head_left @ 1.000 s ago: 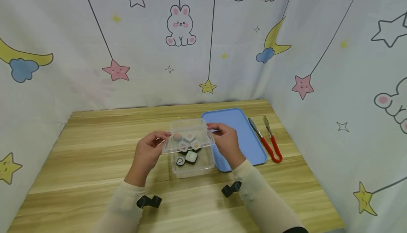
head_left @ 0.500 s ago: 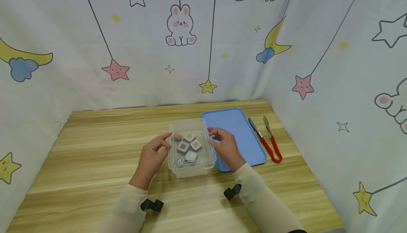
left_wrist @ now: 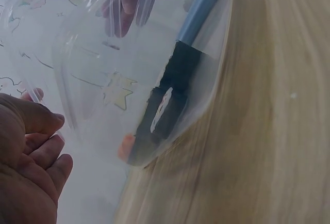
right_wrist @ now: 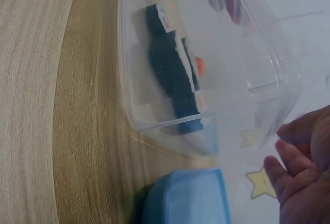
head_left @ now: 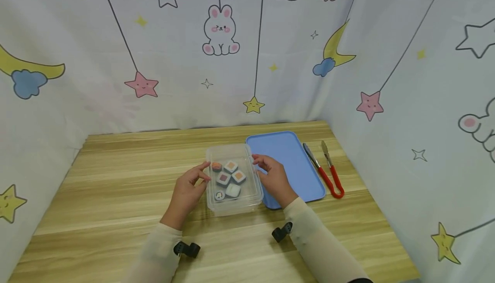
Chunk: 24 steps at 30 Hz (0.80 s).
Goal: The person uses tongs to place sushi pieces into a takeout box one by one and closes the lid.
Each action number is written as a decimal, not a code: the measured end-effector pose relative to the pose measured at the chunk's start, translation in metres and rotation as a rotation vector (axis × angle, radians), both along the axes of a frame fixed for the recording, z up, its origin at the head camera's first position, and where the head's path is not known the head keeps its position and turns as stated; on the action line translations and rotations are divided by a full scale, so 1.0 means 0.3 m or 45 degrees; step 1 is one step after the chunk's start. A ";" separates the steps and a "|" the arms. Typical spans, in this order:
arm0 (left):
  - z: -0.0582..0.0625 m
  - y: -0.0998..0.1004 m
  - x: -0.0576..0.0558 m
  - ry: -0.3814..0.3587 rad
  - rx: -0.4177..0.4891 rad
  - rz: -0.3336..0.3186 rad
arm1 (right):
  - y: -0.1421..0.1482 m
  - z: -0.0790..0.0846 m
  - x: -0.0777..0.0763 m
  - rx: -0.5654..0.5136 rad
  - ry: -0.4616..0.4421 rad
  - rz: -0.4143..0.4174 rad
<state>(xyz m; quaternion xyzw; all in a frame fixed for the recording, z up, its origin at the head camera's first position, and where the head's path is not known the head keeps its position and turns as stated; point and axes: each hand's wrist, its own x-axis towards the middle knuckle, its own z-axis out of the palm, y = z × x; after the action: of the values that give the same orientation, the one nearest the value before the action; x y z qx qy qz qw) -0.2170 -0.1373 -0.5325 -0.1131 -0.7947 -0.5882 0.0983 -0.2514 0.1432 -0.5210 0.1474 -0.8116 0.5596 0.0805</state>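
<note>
A clear plastic box (head_left: pixel 234 211) stands near the middle of the wooden table, with a clear lid (head_left: pixel 228 150) lying flat over its top. Several sushi pieces (head_left: pixel 233 190) show through the lid, with white, orange or dark red tops. At the box's left side, my left hand (head_left: pixel 187 190) holds the lid's edge between thumb and index finger. From the opposite side my right hand (head_left: pixel 275 181) pinches the right edge. In the left wrist view, the thumb (left_wrist: pixel 44 121) meets the lid rim; in the right wrist view, the right thumb (right_wrist: pixel 294 131) is at a corner.
A blue tray (head_left: pixel 297 162) lies right of the box, partly under my right hand. Beyond it are tongs (head_left: pixel 332 178) with red handles, spread apart. White cloth (head_left: pixel 174 107) with cartoon prints hangs behind and along the sides of the table (head_left: pixel 116 180).
The lid's raised front edge has come down onto the box during the first half second. My left hand has shifted slightly right and toward me. Hardly anything has moved since.
</note>
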 end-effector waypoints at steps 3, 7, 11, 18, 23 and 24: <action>-0.002 -0.001 -0.003 -0.012 -0.005 0.003 | -0.002 -0.004 -0.003 0.012 0.006 0.001; -0.007 -0.002 -0.010 0.006 -0.002 -0.022 | -0.006 -0.008 -0.007 0.054 0.021 -0.016; -0.014 -0.001 -0.016 0.028 -0.003 -0.051 | -0.007 -0.017 -0.009 0.074 0.002 -0.028; -0.020 0.000 -0.018 -0.006 0.012 -0.056 | -0.007 -0.027 -0.011 0.039 0.019 -0.016; -0.025 0.000 -0.021 -0.019 -0.015 -0.060 | -0.010 -0.021 -0.007 0.026 0.025 -0.002; -0.025 0.001 -0.022 -0.014 -0.035 -0.063 | -0.011 -0.020 -0.007 0.026 0.019 0.002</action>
<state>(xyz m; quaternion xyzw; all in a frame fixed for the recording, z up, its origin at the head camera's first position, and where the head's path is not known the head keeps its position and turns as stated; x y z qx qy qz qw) -0.2236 -0.1370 -0.5401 -0.1310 -0.8002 -0.5800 0.0778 -0.2534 0.1399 -0.5270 0.1528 -0.8166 0.5501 0.0846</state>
